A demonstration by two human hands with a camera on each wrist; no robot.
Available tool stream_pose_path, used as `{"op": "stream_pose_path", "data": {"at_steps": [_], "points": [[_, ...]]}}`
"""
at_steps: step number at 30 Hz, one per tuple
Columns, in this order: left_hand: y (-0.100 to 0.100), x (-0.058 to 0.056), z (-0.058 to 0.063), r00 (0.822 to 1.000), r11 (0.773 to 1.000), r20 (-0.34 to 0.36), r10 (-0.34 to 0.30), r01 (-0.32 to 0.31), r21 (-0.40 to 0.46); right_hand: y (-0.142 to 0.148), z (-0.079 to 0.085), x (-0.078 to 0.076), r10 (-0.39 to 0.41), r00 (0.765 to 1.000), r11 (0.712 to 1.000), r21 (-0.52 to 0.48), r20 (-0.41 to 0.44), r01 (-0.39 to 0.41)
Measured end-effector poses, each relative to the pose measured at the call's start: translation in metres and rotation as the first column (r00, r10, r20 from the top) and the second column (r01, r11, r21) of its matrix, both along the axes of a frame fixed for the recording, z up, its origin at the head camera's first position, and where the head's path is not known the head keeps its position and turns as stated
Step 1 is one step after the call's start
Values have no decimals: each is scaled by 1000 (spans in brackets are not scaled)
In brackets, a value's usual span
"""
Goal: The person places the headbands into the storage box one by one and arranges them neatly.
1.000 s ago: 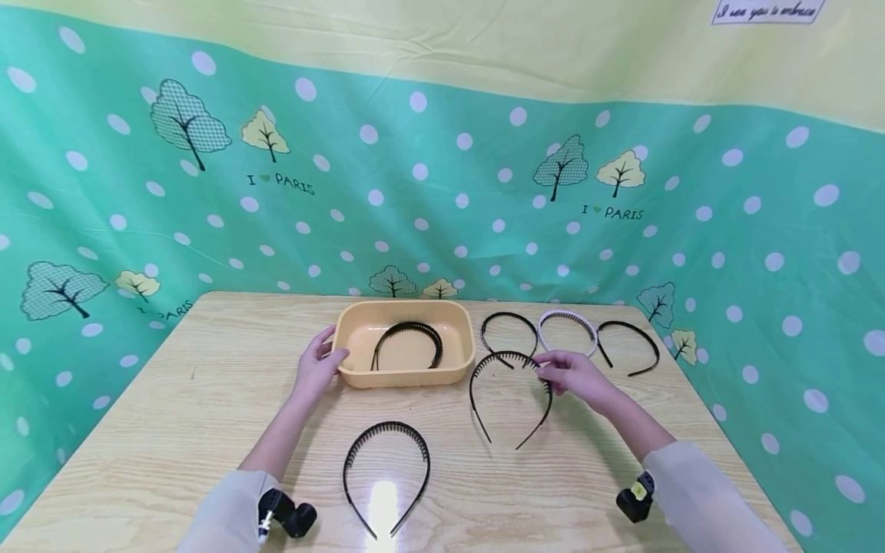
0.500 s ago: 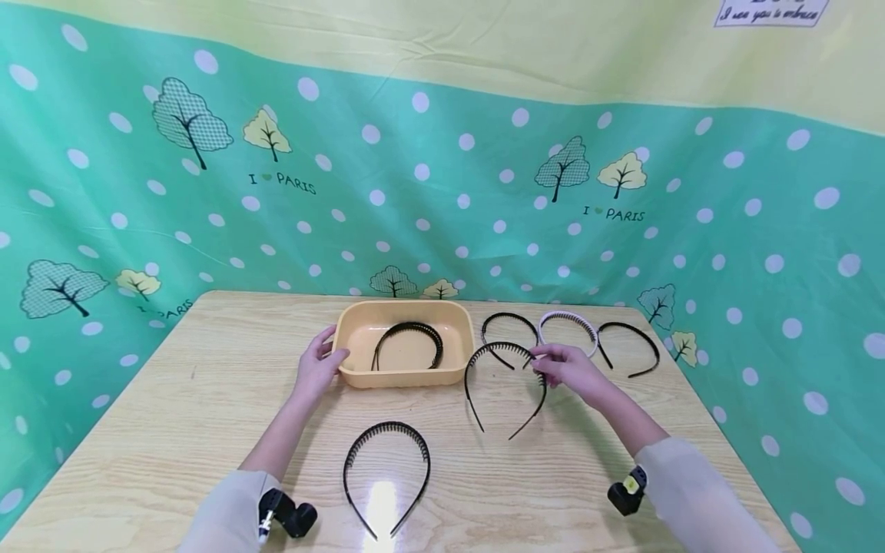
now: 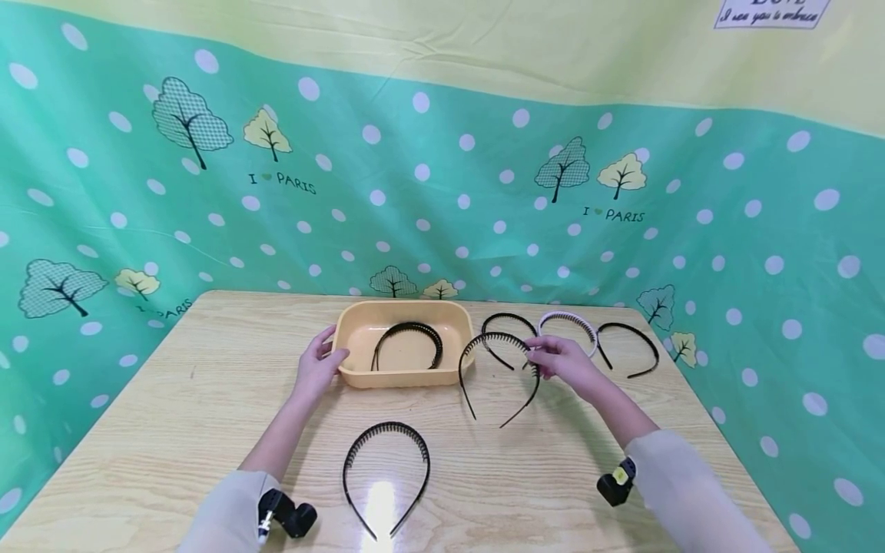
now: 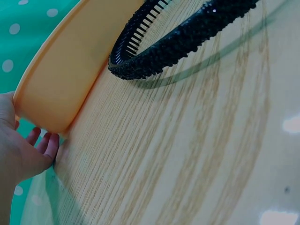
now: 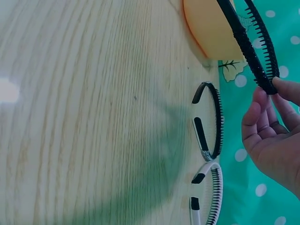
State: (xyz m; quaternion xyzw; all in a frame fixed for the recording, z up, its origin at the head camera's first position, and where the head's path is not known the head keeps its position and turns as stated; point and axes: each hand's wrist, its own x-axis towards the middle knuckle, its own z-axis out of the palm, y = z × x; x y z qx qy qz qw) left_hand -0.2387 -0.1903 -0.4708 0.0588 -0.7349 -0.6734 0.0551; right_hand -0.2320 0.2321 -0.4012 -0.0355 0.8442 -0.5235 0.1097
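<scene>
My right hand point(image 3: 563, 365) pinches a black toothed headband point(image 3: 499, 336) at the right side of its arch, holding it above the table with its ends toward me. In the right wrist view, thumb and fingers meet on this headband's point(image 5: 251, 56) rough, sparkly band. My left hand point(image 3: 319, 367) grips the left end of a light orange plastic bin point(image 3: 404, 379), thumb at the rim and fingers outside. Inside the bin lie black headbands point(image 3: 412, 326), overlapping so that I cannot count them. The held headband slightly overlaps the bin's right corner in the head view.
Behind the right hand, a black headband point(image 3: 509, 315), a lilac headband point(image 3: 553, 314) and another black one point(image 3: 639, 332) lie in a row. One more black toothed headband point(image 3: 390, 425) rests at the front. A green dotted cloth point(image 3: 442, 192) hangs behind the wooden table point(image 3: 207, 399).
My right hand has carried the black headband left and away from me, toward the bin's right end. The left hand and the bin have stayed in place.
</scene>
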Motion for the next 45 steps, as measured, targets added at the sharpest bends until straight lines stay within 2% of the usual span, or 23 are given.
{"op": "stream_pose_path", "data": {"at_steps": [6, 10, 15, 19, 21, 32, 45], "points": [[-2, -5, 2, 994, 1000, 106, 0, 1, -13, -5, 0, -4, -18, 1000, 1000, -18, -3, 18], [-3, -5, 4, 991, 1000, 132, -16, 16, 4, -9, 0, -6, -16, 1000, 1000, -22, -14, 16], [-2, -4, 4, 993, 1000, 119, -14, 16, -14, -17, 11, -1, -13, 1000, 999, -31, -21, 13], [-1, -4, 2, 994, 999, 106, -2, 6, -35, -19, 10, -3, -21, 999, 999, -35, -25, 20], [-1, -4, 1, 995, 999, 105, 0, 3, -34, -17, 2, -8, -23, 999, 999, -39, -34, 22], [-1, -3, 3, 995, 1000, 97, -4, 7, -30, -24, 5, -11, -34, 998, 998, -61, -44, 31], [-1, -2, 3, 995, 999, 98, -9, 14, -45, -33, 7, -19, -82, 996, 994, -70, -26, 80]]}}
